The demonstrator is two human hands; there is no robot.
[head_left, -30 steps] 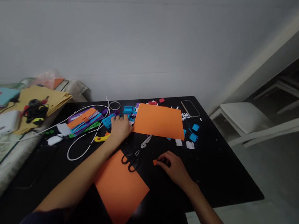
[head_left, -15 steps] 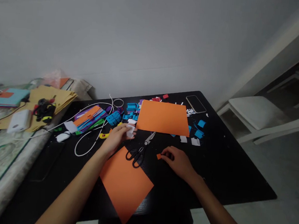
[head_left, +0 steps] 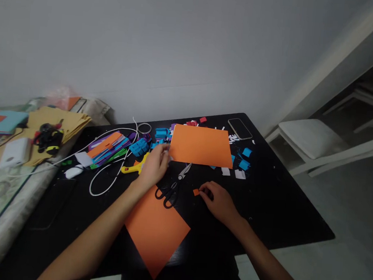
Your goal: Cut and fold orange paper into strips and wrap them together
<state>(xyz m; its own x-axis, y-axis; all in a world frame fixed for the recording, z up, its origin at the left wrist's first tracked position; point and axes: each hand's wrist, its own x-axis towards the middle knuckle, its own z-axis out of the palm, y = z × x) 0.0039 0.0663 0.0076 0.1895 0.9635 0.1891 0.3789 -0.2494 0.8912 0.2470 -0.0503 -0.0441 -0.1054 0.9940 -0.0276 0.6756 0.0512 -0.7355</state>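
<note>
My left hand [head_left: 155, 164] is closed at the left edge of the upper orange sheet [head_left: 202, 145]; a bit of white shows at its fingertips, mostly hidden. My right hand [head_left: 219, 200] pinches a small orange paper piece [head_left: 196, 192] just above or on the black table [head_left: 285, 205]. Between the hands lie scissors [head_left: 173, 187] with black handles, blades pointing away from me. Their handles overlap a second orange sheet [head_left: 158, 233], turned cornerwise near the front edge. A yellow tool [head_left: 131, 169] sits partly behind my left hand.
Blue cut pieces [head_left: 245, 164], white scraps [head_left: 239, 174] and a phone [head_left: 240, 128] lie right of the upper sheet. Colored strips [head_left: 107, 146], a looped white cable [head_left: 93, 184] and a white mouse [head_left: 73, 172] are on the left. A white stool [head_left: 311, 135] stands at right.
My left hand has moved toward the upper sheet's left edge and turned, hiding most of the white piece it held. My right hand still pinches the orange piece. The view has shifted slightly.
</note>
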